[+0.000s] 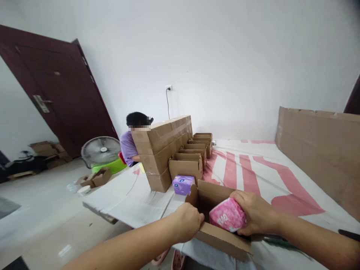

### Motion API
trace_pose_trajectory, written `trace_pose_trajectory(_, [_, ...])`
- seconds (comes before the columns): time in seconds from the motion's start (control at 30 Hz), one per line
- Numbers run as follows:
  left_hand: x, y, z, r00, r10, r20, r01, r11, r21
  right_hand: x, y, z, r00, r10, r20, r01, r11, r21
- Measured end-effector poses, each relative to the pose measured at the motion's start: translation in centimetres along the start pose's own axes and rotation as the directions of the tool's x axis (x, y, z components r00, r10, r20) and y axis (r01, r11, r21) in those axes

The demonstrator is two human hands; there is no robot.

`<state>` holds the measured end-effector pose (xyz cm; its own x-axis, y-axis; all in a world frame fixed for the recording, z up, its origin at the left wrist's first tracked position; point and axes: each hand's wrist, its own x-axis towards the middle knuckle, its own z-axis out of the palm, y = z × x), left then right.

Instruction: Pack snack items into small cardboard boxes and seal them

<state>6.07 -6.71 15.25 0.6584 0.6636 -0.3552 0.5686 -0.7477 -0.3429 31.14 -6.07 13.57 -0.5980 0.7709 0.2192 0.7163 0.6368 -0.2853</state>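
An open cardboard box (223, 240) stands at the near edge of the table. My left hand (189, 222) is closed on its near-left rim, thumb bent over the edge. In my right hand (254, 210) is a pink plastic-wrapped pack (227, 215) with white lettering, held tilted in the mouth of the box. The fingertips under the pack are partly hidden. Just beyond the box's left end lies a purple wrapped pack (183, 185), touched by neither hand.
Several open cardboard boxes (186, 169) stand in a row behind, beside a stacked wall of taped cartons (160, 161). A person in a purple shirt (128, 148) sits beyond it. A large cardboard sheet (317, 150) stands at right. A fan (102, 150) is left, on the floor.
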Motion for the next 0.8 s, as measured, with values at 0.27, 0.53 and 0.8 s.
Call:
trace_pose_trajectory(0.27, [0.4,-2.5,0.5,0.998,-0.05,0.028,0.053,0.993,-0.108,-1.1,3.1,2.6,0.89,0.423,-0.168,-0.095,0.534,0.84])
trace_pose_trajectory(0.53, [1.8,-5.8,-0.3,0.991,0.026,0.132,0.078,0.683,-0.726,-1.0,3.1,3.3,0.845,0.507,-0.168,-0.078,0.427,0.901])
trace_pose_trajectory(0.8, [6.4,-4.2,-0.7,0.987,0.046,-0.152,-0.158,0.204,-0.966,-1.0,3.4,3.6,0.863,0.464,-0.199,-0.051,0.472,0.88])
